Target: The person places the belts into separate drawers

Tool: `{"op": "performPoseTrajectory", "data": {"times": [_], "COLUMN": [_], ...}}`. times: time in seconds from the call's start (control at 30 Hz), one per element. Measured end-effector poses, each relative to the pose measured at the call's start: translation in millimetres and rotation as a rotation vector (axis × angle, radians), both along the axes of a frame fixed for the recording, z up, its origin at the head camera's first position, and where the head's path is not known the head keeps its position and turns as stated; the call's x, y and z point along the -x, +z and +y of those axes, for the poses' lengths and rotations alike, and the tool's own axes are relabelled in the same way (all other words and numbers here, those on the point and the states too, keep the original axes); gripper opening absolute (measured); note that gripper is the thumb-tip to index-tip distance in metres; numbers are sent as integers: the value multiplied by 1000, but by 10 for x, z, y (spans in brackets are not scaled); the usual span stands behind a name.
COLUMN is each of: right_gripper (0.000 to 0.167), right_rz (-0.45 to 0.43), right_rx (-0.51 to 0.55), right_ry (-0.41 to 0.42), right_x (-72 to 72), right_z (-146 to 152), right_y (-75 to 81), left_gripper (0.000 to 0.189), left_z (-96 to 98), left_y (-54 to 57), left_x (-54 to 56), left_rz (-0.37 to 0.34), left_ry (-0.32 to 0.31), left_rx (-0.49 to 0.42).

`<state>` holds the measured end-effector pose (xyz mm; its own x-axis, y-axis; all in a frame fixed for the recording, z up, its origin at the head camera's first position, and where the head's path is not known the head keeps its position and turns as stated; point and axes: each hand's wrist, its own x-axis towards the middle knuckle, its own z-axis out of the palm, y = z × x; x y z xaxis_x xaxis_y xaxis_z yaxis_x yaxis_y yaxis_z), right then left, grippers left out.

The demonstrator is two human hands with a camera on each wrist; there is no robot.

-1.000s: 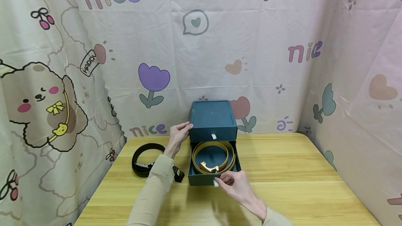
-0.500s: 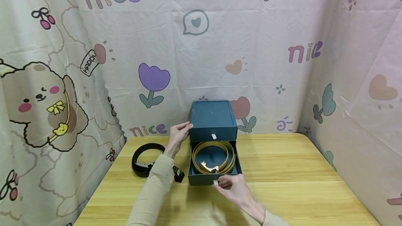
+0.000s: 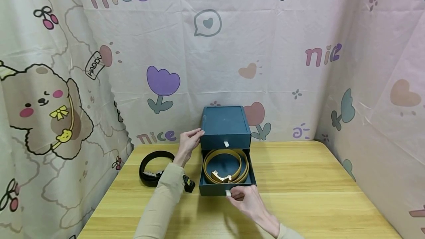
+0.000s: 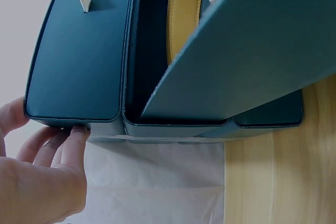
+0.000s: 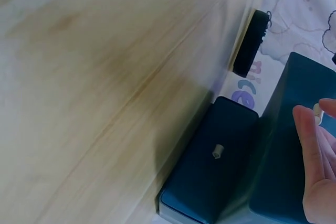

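A dark blue box (image 3: 225, 121) with drawers stands at the back middle of the table in the head view. One drawer (image 3: 212, 190) is pulled out toward me, its white loop tab (image 3: 228, 193) on the front. Inside lies a coiled yellow-brown belt (image 4: 185, 14) with a gold buckle (image 3: 220, 177). My left hand (image 4: 52, 171) grips the box's upper left front corner, thumb at the top edge and bent fingers against the side. The thumb and forefinger of my right hand (image 3: 249, 202) pinch the loop tab.
A coiled black belt (image 3: 146, 178) with a silver buckle lies left of the box, partly behind my left sleeve (image 3: 166, 194). A lower drawer front (image 5: 210, 161) with its own tab sits under the pulled-out one. Printed cloth (image 3: 212, 54) hangs behind the table (image 3: 299, 180).
My right fingers have shifted slightly and now close on the loop tab. The drawer, both belts and my left hand have stayed in place.
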<state>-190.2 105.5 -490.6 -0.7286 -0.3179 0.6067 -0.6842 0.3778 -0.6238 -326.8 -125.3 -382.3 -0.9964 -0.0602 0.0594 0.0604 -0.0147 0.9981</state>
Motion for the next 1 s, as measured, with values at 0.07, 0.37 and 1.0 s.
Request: {"op": "performPoseTrajectory", "data": {"times": [0.07, 0.37, 1.0], "right_gripper": [8, 11, 11], "right_rz": [9, 95, 16], "right_rx": [0, -4, 54], "right_ry": [-13, -49, -94], "right_x": [1, 8, 27], "right_z": [-6, -25, -53], "right_y": [-4, -17, 11], "left_gripper": [44, 44, 43], "left_z": [0, 2, -6], "left_y": [2, -1, 0], "left_x": [-1, 0, -7], "left_rz": [1, -1, 1], "left_ry": [0, 11, 7], "left_rx": [3, 5, 15]}}
